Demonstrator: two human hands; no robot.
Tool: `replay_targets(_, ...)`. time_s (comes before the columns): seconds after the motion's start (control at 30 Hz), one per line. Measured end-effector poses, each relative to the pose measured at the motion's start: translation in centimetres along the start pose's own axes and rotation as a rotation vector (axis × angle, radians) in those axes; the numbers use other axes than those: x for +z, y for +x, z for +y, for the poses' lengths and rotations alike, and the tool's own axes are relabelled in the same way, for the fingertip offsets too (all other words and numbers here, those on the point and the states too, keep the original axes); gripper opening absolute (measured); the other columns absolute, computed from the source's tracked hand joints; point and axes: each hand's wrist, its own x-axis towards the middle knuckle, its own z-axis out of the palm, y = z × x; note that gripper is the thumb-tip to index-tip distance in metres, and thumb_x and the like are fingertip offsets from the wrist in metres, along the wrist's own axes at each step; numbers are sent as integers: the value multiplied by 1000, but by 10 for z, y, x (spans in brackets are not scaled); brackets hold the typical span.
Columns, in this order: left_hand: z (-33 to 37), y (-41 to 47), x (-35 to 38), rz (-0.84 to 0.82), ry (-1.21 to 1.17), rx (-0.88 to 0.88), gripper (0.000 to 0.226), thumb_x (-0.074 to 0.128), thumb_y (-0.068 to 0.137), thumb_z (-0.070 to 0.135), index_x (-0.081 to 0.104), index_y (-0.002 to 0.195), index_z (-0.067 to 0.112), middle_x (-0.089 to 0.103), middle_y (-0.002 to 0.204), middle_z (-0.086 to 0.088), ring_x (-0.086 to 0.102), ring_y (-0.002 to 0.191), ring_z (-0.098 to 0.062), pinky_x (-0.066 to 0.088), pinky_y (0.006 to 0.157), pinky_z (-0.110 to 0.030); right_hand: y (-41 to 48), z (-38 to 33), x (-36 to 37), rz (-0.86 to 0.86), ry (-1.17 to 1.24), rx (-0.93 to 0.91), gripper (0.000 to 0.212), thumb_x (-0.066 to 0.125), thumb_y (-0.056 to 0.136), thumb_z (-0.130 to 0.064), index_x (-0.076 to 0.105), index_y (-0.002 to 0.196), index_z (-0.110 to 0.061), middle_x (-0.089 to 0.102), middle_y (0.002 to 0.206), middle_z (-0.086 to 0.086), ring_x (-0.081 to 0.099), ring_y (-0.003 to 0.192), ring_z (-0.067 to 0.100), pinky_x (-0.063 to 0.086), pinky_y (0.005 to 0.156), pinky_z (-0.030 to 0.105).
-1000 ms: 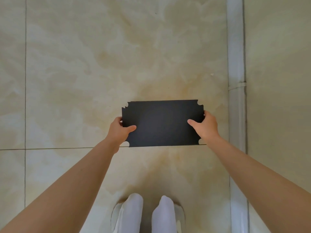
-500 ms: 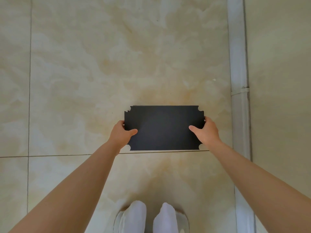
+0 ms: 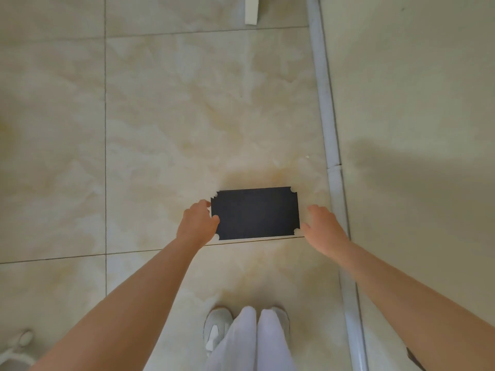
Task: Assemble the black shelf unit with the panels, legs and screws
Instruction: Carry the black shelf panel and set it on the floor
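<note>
A black rectangular panel [image 3: 255, 214] with notched corners lies flat and low over the beige floor tiles, in front of my feet. My left hand [image 3: 197, 224] is at its left short edge, with the thumb over the panel's top face and the fingers curled by the edge. Just off the right short edge, my right hand [image 3: 322, 227] hangs with relaxed, spread fingers and does not touch the panel. No legs or screws are in view.
A white conduit strip [image 3: 330, 145] runs along the foot of the wall [image 3: 415, 103] on the right. A white block [image 3: 251, 9] lies at the top edge and a whitish object [image 3: 16, 346] sits at the bottom left. My shoes [image 3: 217, 328] stand below the panel.
The panel has gone down to the floor. My right hand has let go of its right edge and pulled slightly away. The camera view has risen and widened.
</note>
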Motion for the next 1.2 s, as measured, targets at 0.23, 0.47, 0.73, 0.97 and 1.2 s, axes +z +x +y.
replay_targets(0.23,70,-147,-85,86,206,194,35,40,103,22,53,136,23,59,117,-5,62,92,-23,52,78,-34,-127,-47,-94,5,36,-102,16,41,100,-18,45,115,-19,43,106,7,34,93,19,31,68,25)
replay_targets(0.47,113,-288,-150,180,216,348,33,41,105,20,56,135,19,63,118,-2,60,103,-20,53,83,-36,-269,-78,-168,121,18,-210,38,42,102,-24,42,138,-10,52,124,7,47,114,22,44,88,28)
replay_targets(0.73,120,-408,-182,167,228,503,31,43,105,20,56,133,16,65,114,-3,56,110,-19,51,82,-32,-419,-80,-182,239,87,-138,42,37,103,-21,37,144,-12,45,141,6,39,129,21,40,98,29)
replay_targets(0.97,85,-495,-184,75,345,704,30,45,104,23,56,132,21,65,118,1,58,109,-15,52,84,-27,-537,-86,-141,340,257,75,43,39,104,-24,36,145,-13,44,143,3,38,132,19,39,104,28)
replay_targets(1.2,43,-545,-205,-39,588,1010,29,45,105,24,56,132,21,66,114,4,55,111,-12,51,92,-28,-638,-111,-75,426,472,306,42,39,103,-24,38,144,-13,45,143,3,35,136,18,36,108,29)
